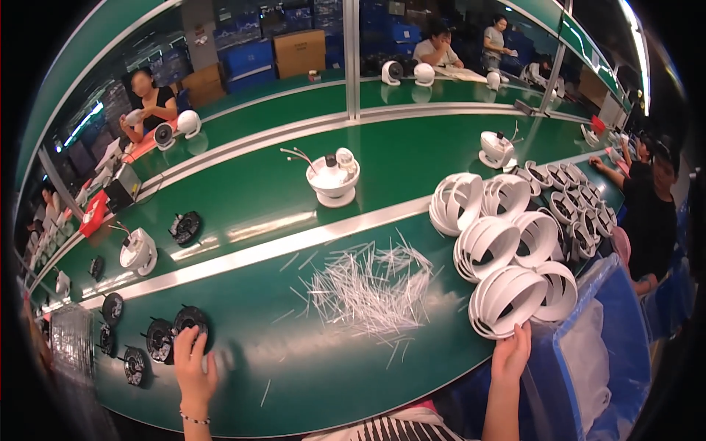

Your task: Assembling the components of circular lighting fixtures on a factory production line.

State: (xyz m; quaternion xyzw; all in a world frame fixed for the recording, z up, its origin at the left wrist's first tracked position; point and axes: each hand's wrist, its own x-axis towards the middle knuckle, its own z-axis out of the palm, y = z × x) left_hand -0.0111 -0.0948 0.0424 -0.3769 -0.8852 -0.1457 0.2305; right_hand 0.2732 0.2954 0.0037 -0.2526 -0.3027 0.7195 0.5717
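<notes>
My left hand (194,361) rests on the green bench, its fingers on a black round fan part (190,320) at the near left. More black round parts (158,339) lie beside it. My right hand (511,351) reaches up to the nearest stack of white ring-shaped housings (507,300), fingertips touching its lower edge. Further white ring stacks (485,246) lean behind it. Between my hands lies a heap of thin white plastic ties (371,287).
A white fan body (334,178) with wires and another white fan body (137,251) stand on the middle belt. A blue bin with a clear bag (603,345) stands at my right. A person in black (651,213) works at the right; other people sit at the far side.
</notes>
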